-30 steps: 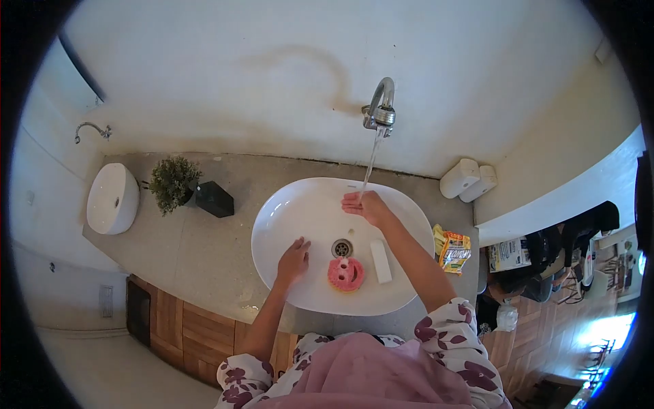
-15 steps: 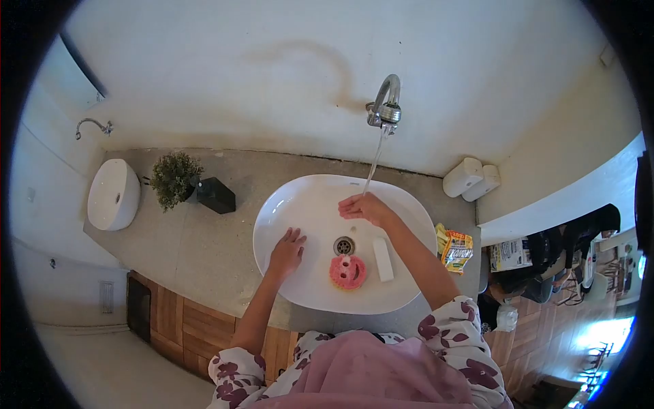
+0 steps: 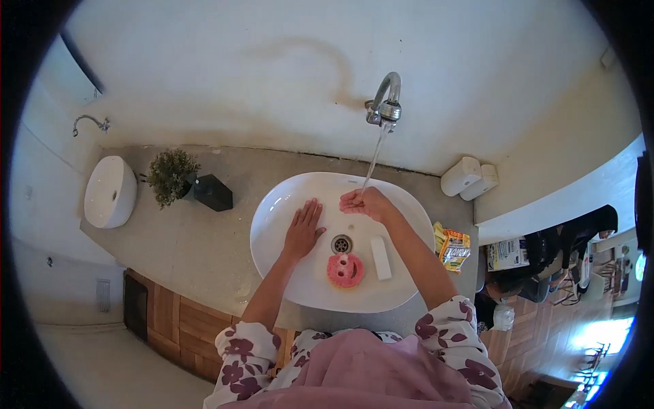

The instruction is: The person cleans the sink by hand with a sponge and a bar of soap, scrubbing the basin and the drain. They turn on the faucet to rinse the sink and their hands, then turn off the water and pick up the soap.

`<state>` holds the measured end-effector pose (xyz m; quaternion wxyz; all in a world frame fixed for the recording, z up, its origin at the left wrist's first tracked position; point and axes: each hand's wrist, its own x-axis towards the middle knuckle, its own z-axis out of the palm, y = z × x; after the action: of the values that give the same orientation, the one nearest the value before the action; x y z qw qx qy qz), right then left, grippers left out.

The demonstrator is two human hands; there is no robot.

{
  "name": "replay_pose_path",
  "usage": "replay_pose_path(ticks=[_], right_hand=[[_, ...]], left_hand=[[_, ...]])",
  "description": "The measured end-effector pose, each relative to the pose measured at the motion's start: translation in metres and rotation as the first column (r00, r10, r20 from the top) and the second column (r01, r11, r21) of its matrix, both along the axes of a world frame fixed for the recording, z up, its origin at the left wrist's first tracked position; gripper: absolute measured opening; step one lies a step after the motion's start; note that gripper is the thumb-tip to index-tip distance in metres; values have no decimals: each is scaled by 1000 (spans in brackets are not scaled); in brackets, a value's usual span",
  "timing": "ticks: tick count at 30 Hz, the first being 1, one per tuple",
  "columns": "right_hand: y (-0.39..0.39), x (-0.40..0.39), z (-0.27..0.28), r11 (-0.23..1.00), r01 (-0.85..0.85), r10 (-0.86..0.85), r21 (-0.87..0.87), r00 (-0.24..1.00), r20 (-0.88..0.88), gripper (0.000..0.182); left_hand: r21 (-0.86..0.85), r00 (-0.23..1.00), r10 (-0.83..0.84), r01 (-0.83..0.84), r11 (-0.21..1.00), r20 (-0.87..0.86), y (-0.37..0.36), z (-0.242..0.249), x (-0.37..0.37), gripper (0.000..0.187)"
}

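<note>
My left hand (image 3: 304, 230) lies flat against the left inner side of the white basin (image 3: 272, 198), fingers stretched out and holding nothing. Under the stream from the chrome faucet (image 3: 387, 102), my right hand (image 3: 368, 204) is slightly cupped with its palm turned up, and no object is in it. A round pink sponge (image 3: 352, 273) with a smiling-face cut-out sits in the basin just below the metal drain (image 3: 341, 244). To its right lies a white rectangular block (image 3: 381, 258), perhaps a sponge.
Yellow and orange packets (image 3: 452, 247) stand right of the basin on the grey counter (image 3: 177, 249). Two white containers (image 3: 470, 178) are at the back right. A potted plant (image 3: 170, 176), a dark box (image 3: 213, 193) and a second basin (image 3: 110, 192) are leftward. People sit far right.
My left hand has moved up and right along the basin and its fingers have straightened. My right hand stays under the running water. The sponge and white block have not moved.
</note>
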<state>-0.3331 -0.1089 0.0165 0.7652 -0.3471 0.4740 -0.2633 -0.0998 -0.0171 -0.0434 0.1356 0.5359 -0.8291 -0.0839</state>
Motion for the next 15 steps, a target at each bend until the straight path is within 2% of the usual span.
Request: replay_pose_path(ticks=[6,8,9,11,12,14,15], right_hand=[[-4,0,-10,999,11,-11,-30,1000,-17,29],[-8,10,-34,924,-144,112,-355,988,-109,30],[-10,22,-34,925,-142,112,-353,988,-104,30],[-14,64,-21,997,79,-80,9,982,174,36],[-12,81,-14,997,79,-79,11,981,179,36],[-8,105,-1,997,-74,70,0,941,331,37],[-6,107,0,997,-79,74,1,940,334,37]], left_hand=[[29,995,-70,69,997,67,13,-19,-5,70],[50,992,-95,91,995,88,17,-19,-6,71],[67,986,-128,122,990,105,20,-18,-7,71],[88,979,-163,153,984,126,26,-16,-8,70],[156,974,-201,183,971,108,29,-15,-7,70],[224,969,-231,206,953,91,34,-6,-5,69],[310,963,-260,225,924,77,37,3,-3,69]])
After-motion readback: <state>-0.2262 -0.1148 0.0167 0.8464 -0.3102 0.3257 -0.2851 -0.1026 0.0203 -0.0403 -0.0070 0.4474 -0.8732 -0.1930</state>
